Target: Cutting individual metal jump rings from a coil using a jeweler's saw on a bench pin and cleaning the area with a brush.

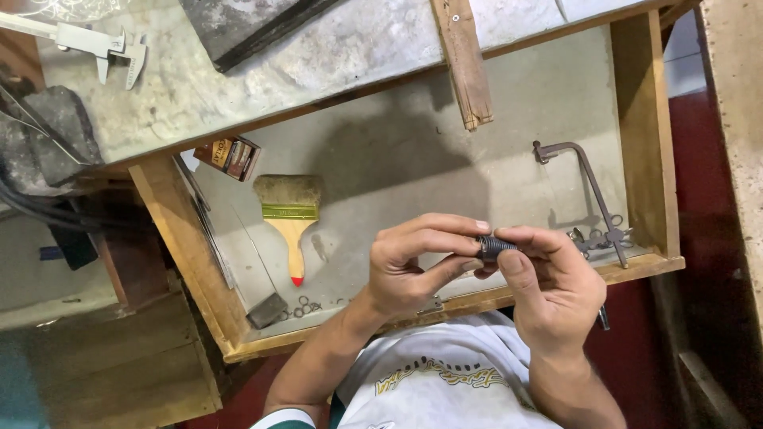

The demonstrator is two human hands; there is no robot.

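Dark ribbed coil (496, 245) pinched between both hands (485, 274) over drawer (477, 159).

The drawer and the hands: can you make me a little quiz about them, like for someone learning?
1. True or false: the paintbrush lies inside the open wooden drawer.
2. What do the left hand and the right hand hold between them?
A. the caliper
B. a small dark coil
C. the little box
3. Fill in: the metal saw frame lies near the drawer's ____ side, as the picture shows it.

Key:
1. True. It lies flat on the drawer floor, bristles away from the person.
2. B. Fingertips of both hands pinch the small dark coil; the caliper is on the bench top.
3. Right.
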